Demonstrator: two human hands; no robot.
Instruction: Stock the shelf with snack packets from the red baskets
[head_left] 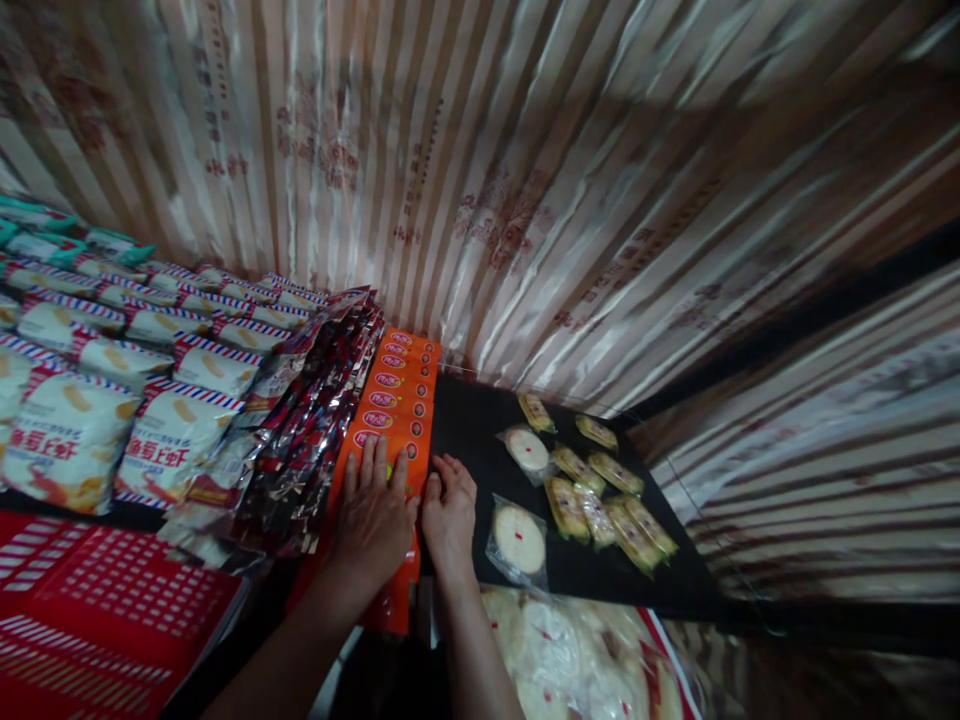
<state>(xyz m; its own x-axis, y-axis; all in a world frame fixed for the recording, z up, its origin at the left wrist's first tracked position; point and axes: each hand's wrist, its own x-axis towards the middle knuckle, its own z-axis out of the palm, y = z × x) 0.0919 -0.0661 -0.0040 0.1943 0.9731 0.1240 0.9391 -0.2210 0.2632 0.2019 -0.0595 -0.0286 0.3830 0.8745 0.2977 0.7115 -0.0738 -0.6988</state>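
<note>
A row of overlapping orange snack packets (401, 385) with oval pink-and-white logos runs away from me along the black display surface (469, 435). My left hand (377, 525) lies palm down on the near packets, its fingers spread. Against their right edge rests my right hand (450, 515), fingers slightly bent and nothing visible in them. Directly left of the row lies a thick stack of dark red, shiny packets (322, 400). To the right are round wrapped crackers (519, 538) and several small yellow-green packets (637, 530).
Rows of white snack bags (67, 430) fill the left side, with green bags (45, 245) behind them. A red plastic basket (97, 565) sits at lower left. An open container of wrapped round crackers (577, 650) stands in front. Striped printed sheeting (480, 180) hangs behind.
</note>
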